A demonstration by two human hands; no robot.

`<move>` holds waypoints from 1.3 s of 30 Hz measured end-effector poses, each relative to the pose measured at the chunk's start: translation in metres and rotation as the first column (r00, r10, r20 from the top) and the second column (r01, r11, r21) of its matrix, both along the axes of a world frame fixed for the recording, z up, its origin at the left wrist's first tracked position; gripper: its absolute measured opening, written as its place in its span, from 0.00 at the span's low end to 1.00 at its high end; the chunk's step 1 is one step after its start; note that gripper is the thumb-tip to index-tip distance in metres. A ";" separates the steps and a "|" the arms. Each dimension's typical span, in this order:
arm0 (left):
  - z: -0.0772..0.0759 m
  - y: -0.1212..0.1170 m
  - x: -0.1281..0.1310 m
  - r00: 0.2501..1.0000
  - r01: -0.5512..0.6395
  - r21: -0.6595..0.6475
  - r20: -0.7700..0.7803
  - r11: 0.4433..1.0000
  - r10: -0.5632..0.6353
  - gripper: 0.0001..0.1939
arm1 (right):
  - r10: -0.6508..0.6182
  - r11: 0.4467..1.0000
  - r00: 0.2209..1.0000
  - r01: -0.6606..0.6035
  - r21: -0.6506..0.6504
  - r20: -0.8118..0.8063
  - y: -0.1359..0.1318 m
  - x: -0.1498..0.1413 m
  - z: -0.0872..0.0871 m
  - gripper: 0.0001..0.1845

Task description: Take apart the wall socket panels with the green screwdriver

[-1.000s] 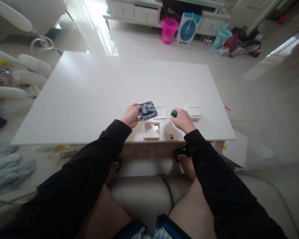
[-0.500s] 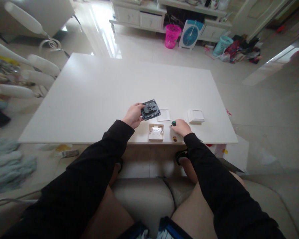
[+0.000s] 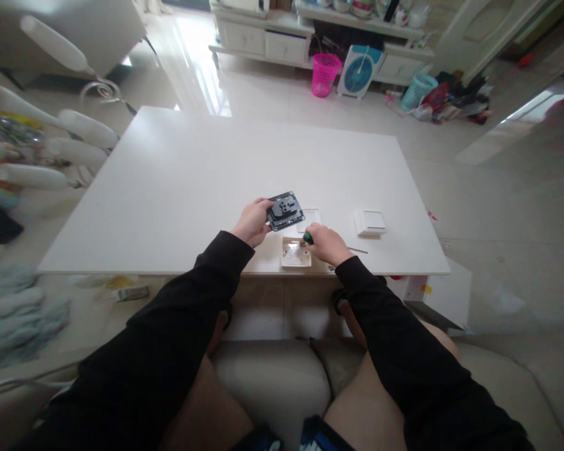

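Note:
My left hand (image 3: 251, 221) is closed on the edge of a dark socket module (image 3: 286, 211), held tilted just above the white table (image 3: 192, 181). My right hand (image 3: 323, 243) is closed around a green-handled screwdriver (image 3: 308, 238); its thin metal shaft (image 3: 357, 250) sticks out to the right of the hand. That hand rests beside a white back box (image 3: 295, 252) at the table's near edge. A flat white cover plate (image 3: 313, 216) lies just behind the box, partly hidden by the module.
A white switch unit (image 3: 370, 221) lies to the right on the table. White chair backs (image 3: 51, 144) stand at the left. On the floor beyond are a pink basket (image 3: 326, 74), a small fan (image 3: 358, 70) and a teal basket (image 3: 418, 89).
My right hand has moved left with the screwdriver, from beside the switch unit to the back box. The left hand keeps the socket module almost in place.

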State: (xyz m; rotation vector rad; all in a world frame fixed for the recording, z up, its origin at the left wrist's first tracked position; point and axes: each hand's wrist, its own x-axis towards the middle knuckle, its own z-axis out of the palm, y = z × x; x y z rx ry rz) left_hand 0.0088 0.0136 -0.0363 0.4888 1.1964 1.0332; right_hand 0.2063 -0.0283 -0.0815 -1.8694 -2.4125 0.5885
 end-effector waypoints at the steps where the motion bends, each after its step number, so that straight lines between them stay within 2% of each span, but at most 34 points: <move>1: 0.000 -0.001 0.001 1.000 0.002 -0.011 0.011 1.000 -0.002 0.06 | -0.049 0.999 0.995 0.051 0.017 -0.088 0.001 0.000 0.002 0.05; 2: 0.001 -0.001 0.002 1.000 0.005 -0.027 0.028 1.000 -0.004 0.06 | -0.101 0.994 0.974 0.107 0.018 -0.202 0.003 0.000 0.006 0.07; 4: 0.003 -0.003 0.004 0.995 0.027 -0.077 0.094 0.997 -0.020 0.08 | -0.186 0.980 0.873 0.195 -0.028 -0.451 0.004 0.002 0.016 0.13; 7: 0.009 -0.008 0.009 0.963 0.119 -0.178 0.259 0.977 -0.070 0.11 | -0.179 0.979 0.709 0.198 -0.051 -0.682 0.002 0.003 0.034 0.26; 10: 0.014 -0.015 0.013 0.875 0.334 -0.222 0.434 0.916 -0.214 0.13 | -0.104 0.989 0.639 0.150 -0.010 -0.762 -0.004 0.003 0.046 0.30; 12: 0.015 -0.020 0.016 0.789 0.477 -0.198 0.526 0.856 -0.318 0.13 | -0.120 0.989 0.592 0.145 -0.042 -0.797 -0.006 0.002 0.049 0.28; 14: 0.014 -0.023 0.018 0.724 0.556 -0.169 0.580 0.814 -0.374 0.11 | -0.152 0.985 0.560 0.150 -0.081 -0.815 -0.007 0.002 0.049 0.24; 16: 0.010 -0.025 0.019 0.700 0.583 -0.153 0.593 0.798 -0.398 0.11 | -0.167 0.983 0.543 0.161 -0.093 -0.823 -0.007 0.002 0.048 0.22; 19: 0.004 -0.025 0.022 0.724 0.584 -0.138 0.533 0.800 -0.437 0.11 | -0.185 0.977 0.512 0.190 -0.100 -0.839 -0.006 0.002 0.049 0.22; 21: 0.001 -0.023 0.023 0.772 0.566 -0.125 0.429 0.815 -0.469 0.13 | -0.213 0.966 0.491 0.236 -0.106 -0.845 -0.005 0.004 0.050 0.21; 24: -0.005 -0.018 0.021 0.861 0.506 -0.106 0.128 0.856 -0.493 0.15 | -0.287 0.918 0.472 0.383 -0.099 -0.833 -0.002 0.010 0.049 0.19; 26: -0.011 -0.014 0.016 0.855 0.489 -0.062 -0.161 0.870 -0.493 0.11 | -0.352 0.874 0.469 0.475 -0.104 -0.810 0.000 0.016 0.046 0.17; 27: -0.015 -0.012 0.013 0.809 0.511 -0.030 -0.322 0.859 -0.492 0.09 | -0.380 0.856 0.477 0.505 -0.106 -0.793 0.001 0.019 0.045 0.16; 28: -0.020 -0.010 0.009 0.723 0.554 -0.001 -0.495 0.832 -0.482 0.08 | -0.399 0.846 0.496 0.522 -0.103 -0.771 0.001 0.021 0.043 0.15; 29: -0.025 -0.008 0.005 0.599 0.617 0.013 -0.657 0.787 -0.458 0.09 | -0.409 0.844 0.523 0.529 -0.091 -0.748 0.001 0.023 0.041 0.14; 31: -0.035 -0.008 -0.001 0.325 0.753 -0.015 -0.861 0.657 -0.392 0.15 | -0.402 0.852 0.586 0.522 -0.052 -0.704 -0.001 0.025 0.038 0.11; 33: -0.044 -0.010 -0.005 0.110 0.839 -0.109 -0.926 0.533 -0.362 0.18 | -0.378 0.868 0.647 0.496 -0.010 -0.662 -0.003 0.025 0.036 0.09; 35: -0.050 -0.013 -0.006 -0.026 0.870 -0.204 -0.928 0.450 -0.371 0.18 | -0.349 0.887 0.713 0.461 0.031 -0.608 -0.005 0.024 0.036 0.07; 37: -0.052 -0.015 -0.005 -0.109 0.868 -0.271 -0.921 0.415 -0.373 0.16 | -0.319 0.905 0.782 0.419 0.073 -0.535 -0.007 0.022 0.038 0.05; 39: -0.052 -0.017 -0.005 -0.163 0.854 -0.316 -0.917 0.414 -0.363 0.13 | -0.293 0.920 0.833 0.379 0.098 -0.469 -0.009 0.021 0.040 0.04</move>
